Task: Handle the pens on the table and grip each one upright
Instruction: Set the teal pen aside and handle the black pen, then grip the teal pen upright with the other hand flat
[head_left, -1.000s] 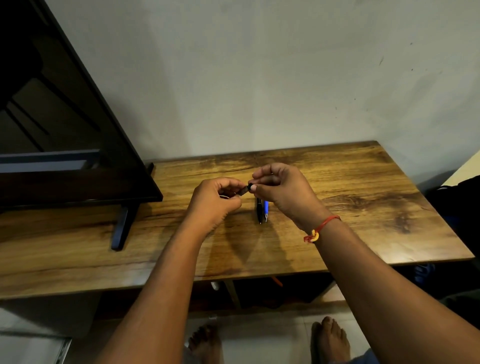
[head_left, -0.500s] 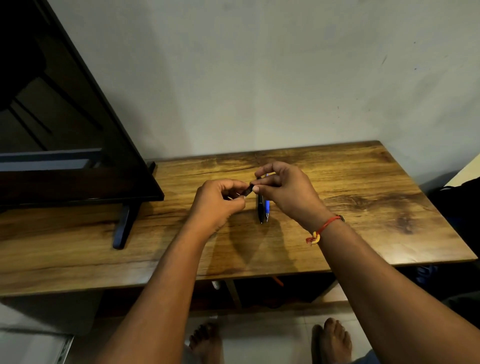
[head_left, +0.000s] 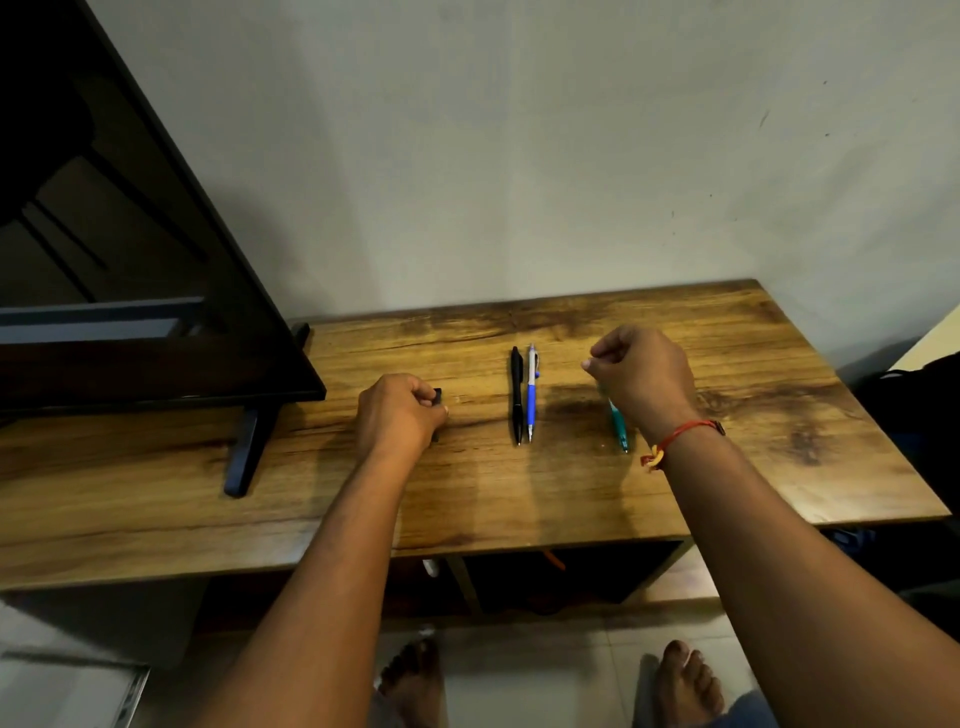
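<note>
A dark pen (head_left: 437, 399) is clamped in the left hand (head_left: 400, 415), at 9 o'clock from a black pen (head_left: 516, 395) and a blue pen (head_left: 530, 402) on the bench (head_left: 727, 493). At 3 o'clock, the right hand (head_left: 644, 379) is curled over a green pen (head_left: 618, 427); whether it is gripped cannot be told. Raising it upright seems next.

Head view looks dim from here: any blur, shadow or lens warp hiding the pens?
Head view: dim warm light, yet the black pen and blue pen lie sharp; the green pen below the right hand is slightly smeared; the left hand hides most of its dark pen; soft shadows on the table; edges bow.
</note>
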